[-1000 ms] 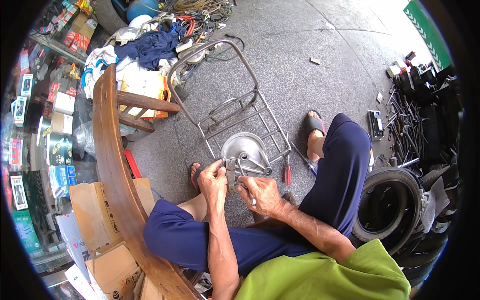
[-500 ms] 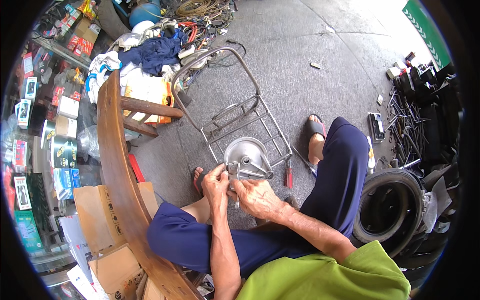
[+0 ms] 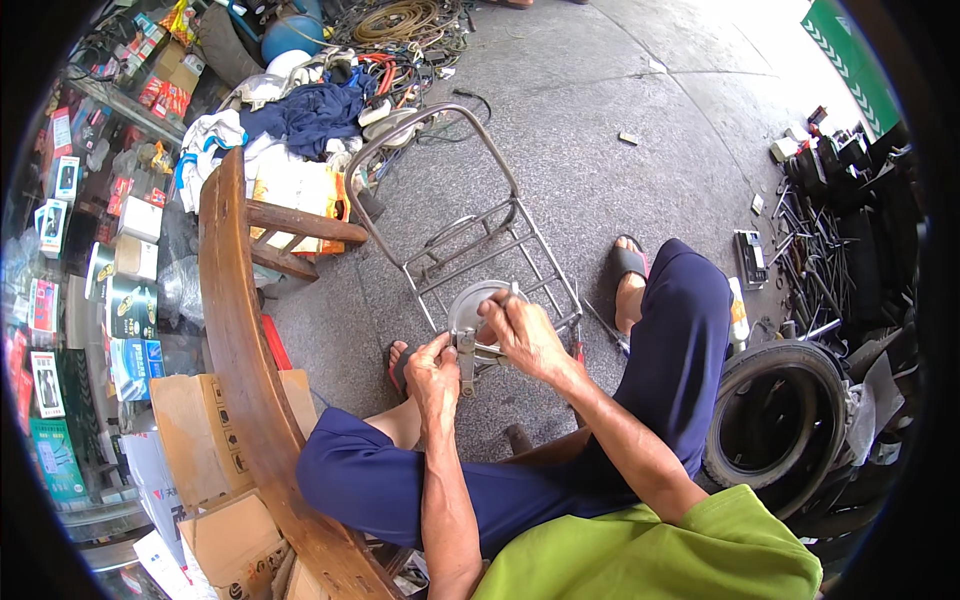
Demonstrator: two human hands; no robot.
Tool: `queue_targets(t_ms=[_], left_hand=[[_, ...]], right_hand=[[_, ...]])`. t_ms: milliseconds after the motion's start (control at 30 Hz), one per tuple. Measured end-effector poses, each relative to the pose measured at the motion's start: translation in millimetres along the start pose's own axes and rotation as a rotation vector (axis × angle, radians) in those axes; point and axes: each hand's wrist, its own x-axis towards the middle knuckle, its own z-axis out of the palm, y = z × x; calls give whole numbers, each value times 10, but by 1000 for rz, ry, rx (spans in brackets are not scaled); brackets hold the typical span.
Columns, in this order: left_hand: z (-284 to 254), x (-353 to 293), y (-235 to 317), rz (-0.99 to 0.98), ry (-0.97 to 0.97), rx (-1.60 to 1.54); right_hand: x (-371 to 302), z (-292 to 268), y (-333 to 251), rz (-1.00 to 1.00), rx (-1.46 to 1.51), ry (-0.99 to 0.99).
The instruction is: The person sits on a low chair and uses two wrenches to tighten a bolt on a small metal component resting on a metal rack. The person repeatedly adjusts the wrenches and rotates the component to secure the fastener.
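My left hand (image 3: pixel 433 373) is closed on a small flat metal bracket (image 3: pixel 466 362) with a hole near its lower end. Beyond it, a round silver metal plate (image 3: pixel 468 302), which looks like a brake plate, rests at the near end of a metal carrier rack (image 3: pixel 475 240) on the floor. My right hand (image 3: pixel 525 335) is over the plate's right side, its fingers pinched together and covering the middle. A small metal end shows by those fingertips, but what they grip is too small to name. Partly behind my right hand lies a red-handled screwdriver (image 3: pixel 578 350).
A wooden bench (image 3: pixel 235 300) curves along my left, beside cardboard boxes (image 3: pixel 200 430) and a glass case of packaged goods. To the right are a tyre (image 3: pixel 775 420) and a pile of metal tools (image 3: pixel 805 240). Clothes (image 3: pixel 305 115) and coiled hoses lie at the far left.
My right hand has moved up and away from the bracket, over the round plate. My left hand stays on the bracket, which now shows more fully.
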Motion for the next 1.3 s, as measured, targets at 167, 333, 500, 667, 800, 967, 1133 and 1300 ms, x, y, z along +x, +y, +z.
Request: queue_targets(t_ms=[167, 333, 500, 667, 800, 967, 1133, 1300], left_hand=[[65, 49, -223, 0, 39, -114], [130, 57, -359, -49, 43, -211], [155, 60, -420, 74, 81, -94], [121, -7, -169, 177, 135, 36], [149, 18, -290, 109, 103, -84], [200, 52, -483, -61, 6, -472], [208, 68, -567, -9, 57, -385], [200, 115, -679, -8, 359, -284]], right_hand=[[240, -26, 164, 189, 216, -12], [389, -80, 453, 257, 434, -43], [474, -28, 508, 275, 443, -27], [456, -2, 253, 211, 215, -29], [448, 53, 332, 196, 201, 14], [466, 59, 531, 280, 451, -4], [475, 60, 532, 262, 399, -8], [458, 55, 492, 275, 421, 20]])
